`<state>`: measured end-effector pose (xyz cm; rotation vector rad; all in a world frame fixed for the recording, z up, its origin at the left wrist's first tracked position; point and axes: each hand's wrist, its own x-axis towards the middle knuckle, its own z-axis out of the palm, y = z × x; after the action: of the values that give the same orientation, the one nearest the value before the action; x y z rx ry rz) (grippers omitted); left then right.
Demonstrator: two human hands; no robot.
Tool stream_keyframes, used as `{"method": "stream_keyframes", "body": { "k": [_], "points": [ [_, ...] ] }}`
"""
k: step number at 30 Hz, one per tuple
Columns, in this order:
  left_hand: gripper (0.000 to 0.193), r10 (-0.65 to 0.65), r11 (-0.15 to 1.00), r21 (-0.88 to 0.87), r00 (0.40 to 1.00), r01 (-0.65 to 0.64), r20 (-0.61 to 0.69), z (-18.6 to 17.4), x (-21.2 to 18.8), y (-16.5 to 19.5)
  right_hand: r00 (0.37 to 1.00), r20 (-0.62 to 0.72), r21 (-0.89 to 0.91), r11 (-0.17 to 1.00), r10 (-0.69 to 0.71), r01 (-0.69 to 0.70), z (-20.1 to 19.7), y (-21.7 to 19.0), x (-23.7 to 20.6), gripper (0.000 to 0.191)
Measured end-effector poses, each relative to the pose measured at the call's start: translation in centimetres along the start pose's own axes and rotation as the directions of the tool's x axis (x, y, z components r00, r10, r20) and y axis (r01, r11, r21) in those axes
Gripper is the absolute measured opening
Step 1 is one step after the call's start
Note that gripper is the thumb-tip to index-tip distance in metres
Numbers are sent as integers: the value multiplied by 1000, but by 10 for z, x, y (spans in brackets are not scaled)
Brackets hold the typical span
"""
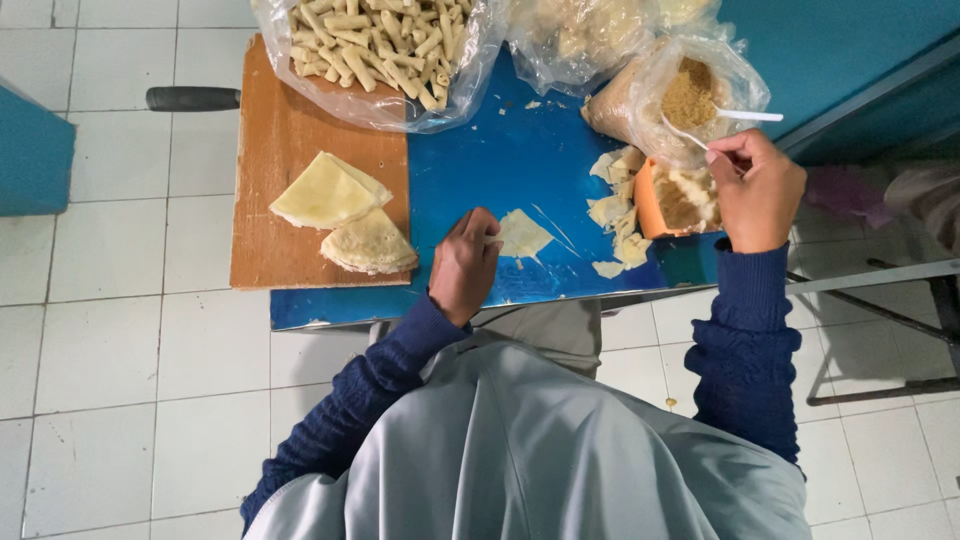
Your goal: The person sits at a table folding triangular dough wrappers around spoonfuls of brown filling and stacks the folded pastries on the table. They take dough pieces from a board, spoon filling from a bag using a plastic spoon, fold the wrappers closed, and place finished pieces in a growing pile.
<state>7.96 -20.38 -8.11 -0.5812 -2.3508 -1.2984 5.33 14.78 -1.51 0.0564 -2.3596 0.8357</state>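
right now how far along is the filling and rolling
Done: a bag of finished rolls at the top. In hand: the left hand pins one wrapper piece on the blue table; the right hand holds a white spoon in the filling bag. Left: two wrapper stacks on the board.

Left hand [463,264] pins a thin triangular wrapper [522,236] flat on the blue tabletop [500,165] while the right hand [757,190] pinches a white spoon [700,128] dipped in a bag of brown crumbs [690,95].
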Motion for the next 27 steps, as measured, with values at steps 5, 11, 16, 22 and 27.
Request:
{"method": "stream_keyframes", "body": {
  "k": [5, 11, 16, 22, 27],
  "points": [
    [28, -14, 1000, 2, 1000, 14, 0, 1, -4, -2, 974, -135, -220, 964, -183, 151, 7, 6, 4, 10],
    [29, -26, 1000, -1, 1000, 26, -1, 2, -6, -1, 972, -164, -256, 959, -170, 125, 18, -1, 5, 8],
    [29, -25, 1000, -16, 1000, 25, -14, 3, -5, -1, 983, -175, 70, 997, 50, -38, 18, -2, 8, 6],
    [29, -67, 997, -39, 998, 67, 3, 4, -8, 1, 972, -228, 129, 991, 53, -23, 11, 5, 10, 2],
    [30, -41, 999, -32, 999, 41, -21, 4, -6, 1, 965, -210, 294, 952, 156, -90, 6, 6, 12, 4]
  ]
}}
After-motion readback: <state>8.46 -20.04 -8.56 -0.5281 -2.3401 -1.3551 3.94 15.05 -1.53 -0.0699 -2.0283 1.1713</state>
